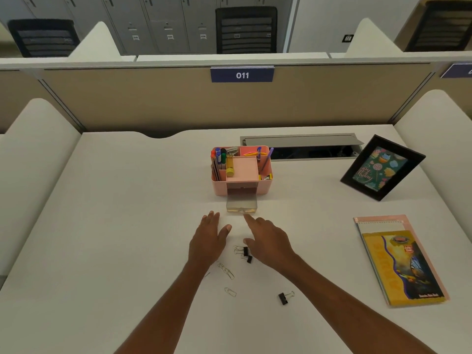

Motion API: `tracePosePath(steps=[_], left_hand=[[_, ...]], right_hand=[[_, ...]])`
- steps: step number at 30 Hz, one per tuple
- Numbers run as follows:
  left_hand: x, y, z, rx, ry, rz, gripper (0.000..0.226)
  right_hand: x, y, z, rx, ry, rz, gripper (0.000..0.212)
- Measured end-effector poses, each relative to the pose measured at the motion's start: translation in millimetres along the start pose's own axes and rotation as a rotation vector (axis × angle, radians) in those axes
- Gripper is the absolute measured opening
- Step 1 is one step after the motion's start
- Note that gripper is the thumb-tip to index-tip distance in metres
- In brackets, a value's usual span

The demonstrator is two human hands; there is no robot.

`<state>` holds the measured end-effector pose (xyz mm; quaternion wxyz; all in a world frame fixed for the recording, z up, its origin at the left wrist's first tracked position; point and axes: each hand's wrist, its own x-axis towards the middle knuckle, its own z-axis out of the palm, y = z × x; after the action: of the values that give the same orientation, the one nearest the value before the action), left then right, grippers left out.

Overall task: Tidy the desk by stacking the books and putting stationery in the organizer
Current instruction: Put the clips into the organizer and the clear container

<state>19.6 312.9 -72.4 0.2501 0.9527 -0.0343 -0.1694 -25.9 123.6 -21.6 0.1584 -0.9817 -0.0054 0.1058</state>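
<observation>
Most of the tidying looks done. The pink plastic desk organizer at the centre of the frame already holds pens and markers upright in its top compartments. The stack of thin books with a yellow cover on top lies squared at the right edge. What is left is small: two black binder clips between the hands, a third black binder clip lower down, and silver wire paper clips loose on the white desk. The organizer's clear drawer is pulled out in front, probably meant for them. The left hand lies flat, fingers straight and together, thumb apart. The right hand reaches with fingers extended, fingertips just short of the drawer — neither holds anything.
</observation>
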Motion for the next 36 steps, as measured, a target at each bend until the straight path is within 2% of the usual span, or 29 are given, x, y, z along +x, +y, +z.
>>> tracePosePath(steps=[7, 11, 14, 18, 23, 26, 29, 32, 36], left_hand=[[-60, 9, 23, -0.12, 0.144, 0.157, 0.054], [-97, 26, 33, -0.17, 0.218, 0.2, 0.039], [-117, 33, 48, -0.181, 0.154, 0.168, 0.035], [-134, 36, 65, -0.181, 0.082, 0.166, 0.035], [-150, 44, 75, -0.172, 0.02, 0.124, 0.036], [-156, 46, 81, -0.166, 0.003, 0.123, 0.036], [-159, 47, 83, -0.16, -0.008, 0.104, 0.035], [-157, 49, 84, -0.158, -0.011, 0.087, 0.033], [-153, 51, 84, -0.177, -0.003, 0.073, 0.03]], right_hand=[[-44, 35, 6, 0.234, -0.002, -0.01, 0.05], [-70, 55, 11, 0.268, -0.023, 0.023, 0.037], [-94, 69, 16, 0.255, -0.092, 0.025, 0.041], [-123, 84, 23, 0.119, -0.212, -0.054, 0.055], [-142, 94, 33, 0.031, -0.217, -0.114, 0.058], [-147, 95, 38, 0.006, -0.209, -0.139, 0.054], [-147, 97, 49, -0.049, -0.128, -0.185, 0.048], [-144, 97, 54, -0.129, -0.064, -0.247, 0.037], [-138, 94, 49, -0.12, -0.04, -0.237, 0.022]])
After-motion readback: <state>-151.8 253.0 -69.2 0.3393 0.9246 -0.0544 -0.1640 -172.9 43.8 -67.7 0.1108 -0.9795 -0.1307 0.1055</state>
